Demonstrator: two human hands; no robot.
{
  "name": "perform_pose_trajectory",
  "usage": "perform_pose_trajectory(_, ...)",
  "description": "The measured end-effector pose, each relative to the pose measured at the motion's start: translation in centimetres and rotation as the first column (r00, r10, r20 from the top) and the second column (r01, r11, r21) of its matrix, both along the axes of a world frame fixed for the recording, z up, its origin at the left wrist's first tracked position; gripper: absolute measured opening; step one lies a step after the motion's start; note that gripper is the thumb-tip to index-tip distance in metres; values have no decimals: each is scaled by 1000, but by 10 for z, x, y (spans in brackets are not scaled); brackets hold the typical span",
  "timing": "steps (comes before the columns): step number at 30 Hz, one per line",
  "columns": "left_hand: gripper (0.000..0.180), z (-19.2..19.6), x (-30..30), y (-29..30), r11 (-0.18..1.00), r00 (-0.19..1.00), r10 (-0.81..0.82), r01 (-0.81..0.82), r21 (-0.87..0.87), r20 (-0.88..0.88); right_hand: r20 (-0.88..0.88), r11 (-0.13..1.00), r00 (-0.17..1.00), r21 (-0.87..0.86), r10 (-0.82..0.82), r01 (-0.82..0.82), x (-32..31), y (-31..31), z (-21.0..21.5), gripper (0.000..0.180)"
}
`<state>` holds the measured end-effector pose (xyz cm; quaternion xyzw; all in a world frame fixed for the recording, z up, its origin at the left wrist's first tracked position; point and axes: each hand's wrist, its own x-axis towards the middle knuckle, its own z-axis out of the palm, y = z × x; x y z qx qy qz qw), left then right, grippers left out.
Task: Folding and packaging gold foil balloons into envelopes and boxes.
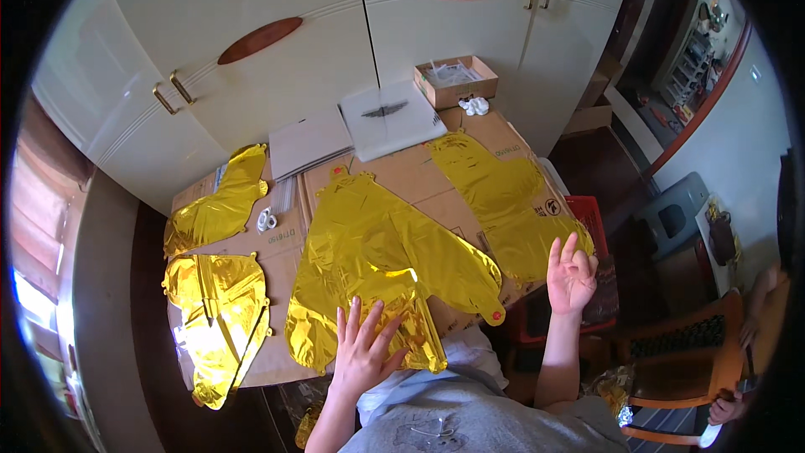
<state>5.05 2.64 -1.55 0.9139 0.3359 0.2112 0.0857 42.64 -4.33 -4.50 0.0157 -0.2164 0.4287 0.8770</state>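
A large flat gold foil balloon (377, 260) lies across the middle of the cardboard-covered table (285, 247). My left hand (362, 352) rests flat with fingers spread on its near edge. My right hand (571, 273) is raised in the air off the table's right edge, fingers apart, holding nothing, close to another gold foil balloon (503, 201) that lies at the right. Two more gold foil balloons lie at the left: one far (220, 201) and one near (220, 319).
White cupboard doors (277, 75) stand behind the table. A small cardboard box (455, 81), flat white packets (390, 117) and a white roll (266, 220) lie on the far part. A red crate (591, 214) and a wooden chair (688, 352) stand to the right, where another person's hand (725, 409) shows.
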Motion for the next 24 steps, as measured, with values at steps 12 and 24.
perform_pose_trajectory(12,55,9,1,14,1000,999,-7,8,21,-35,-54,1000,998,5,-16,16,10,-8,0,33)
perform_pose_trajectory(24,106,14,35,76,990,936,-136,137,-21,-325,-2,997,998,49,-67,67,22,-21,1,38)
